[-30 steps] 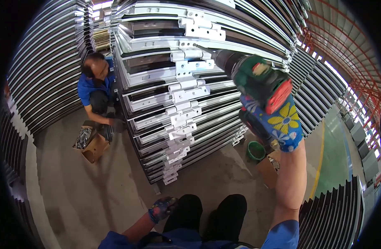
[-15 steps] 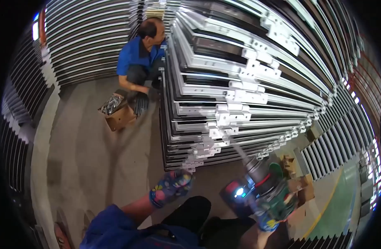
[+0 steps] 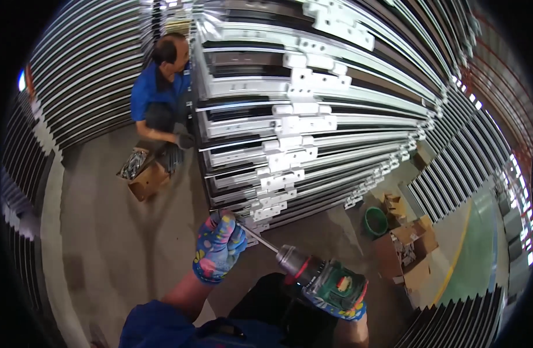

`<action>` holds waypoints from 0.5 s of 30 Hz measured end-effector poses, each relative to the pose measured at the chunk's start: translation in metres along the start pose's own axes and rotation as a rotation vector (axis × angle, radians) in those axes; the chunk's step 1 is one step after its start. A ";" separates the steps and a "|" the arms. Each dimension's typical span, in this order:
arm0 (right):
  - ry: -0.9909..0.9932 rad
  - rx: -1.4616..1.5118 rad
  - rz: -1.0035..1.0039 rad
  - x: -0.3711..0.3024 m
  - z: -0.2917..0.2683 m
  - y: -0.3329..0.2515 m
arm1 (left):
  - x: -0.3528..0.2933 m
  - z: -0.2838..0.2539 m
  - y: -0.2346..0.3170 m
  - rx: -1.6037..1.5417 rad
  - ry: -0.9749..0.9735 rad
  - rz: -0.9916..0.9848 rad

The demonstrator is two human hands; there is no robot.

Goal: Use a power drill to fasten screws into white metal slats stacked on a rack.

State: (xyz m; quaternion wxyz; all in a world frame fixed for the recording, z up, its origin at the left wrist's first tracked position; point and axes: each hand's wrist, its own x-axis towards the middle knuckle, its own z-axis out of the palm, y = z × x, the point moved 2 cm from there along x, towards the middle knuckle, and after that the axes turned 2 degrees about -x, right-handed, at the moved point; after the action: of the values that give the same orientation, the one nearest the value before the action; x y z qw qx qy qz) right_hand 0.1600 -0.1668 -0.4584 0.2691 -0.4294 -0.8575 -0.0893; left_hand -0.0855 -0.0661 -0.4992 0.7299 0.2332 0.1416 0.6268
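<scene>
My right hand (image 3: 346, 310), in a blue flowered glove, grips a green and black cordless drill (image 3: 333, 283). Its long thin bit (image 3: 260, 239) points up and left toward the low corner of a stack of metal frames (image 3: 237, 124). At the bit's tip, my left hand (image 3: 219, 246), in a matching glove, has its fingers curled together against the frame corner; what they pinch, if anything, is hidden. White hinges (image 3: 277, 198) run up the frames' edges, the lowest ones just right of my left fingers.
A person in blue (image 3: 162, 90) crouches at the stack's left side, beside an open carton of metal parts (image 3: 147, 182). Right of the stack stand a green bucket (image 3: 375, 221) and an open cardboard box (image 3: 388, 255). More stacked frames (image 3: 98, 87) line the surroundings.
The drill has swung left and down, from the hinges to the low corner. My left hand has moved left and up to the bit's tip. The view has shifted right.
</scene>
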 end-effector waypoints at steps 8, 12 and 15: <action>0.065 -0.014 0.047 -0.023 -0.007 -0.005 | 0.012 0.010 -0.008 0.177 -0.062 -0.075; 0.027 -0.003 0.034 -0.023 -0.021 -0.006 | 0.013 0.023 -0.010 0.183 -0.032 -0.080; 0.052 -0.028 0.050 -0.024 -0.022 -0.008 | 0.015 0.024 -0.002 0.284 -0.078 -0.085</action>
State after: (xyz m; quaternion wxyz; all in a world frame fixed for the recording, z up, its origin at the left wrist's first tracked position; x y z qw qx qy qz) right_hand 0.1733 -0.1965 -0.4524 0.2876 -0.4519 -0.8378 -0.1057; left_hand -0.0693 -0.0552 -0.4781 0.7203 0.3520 0.2099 0.5596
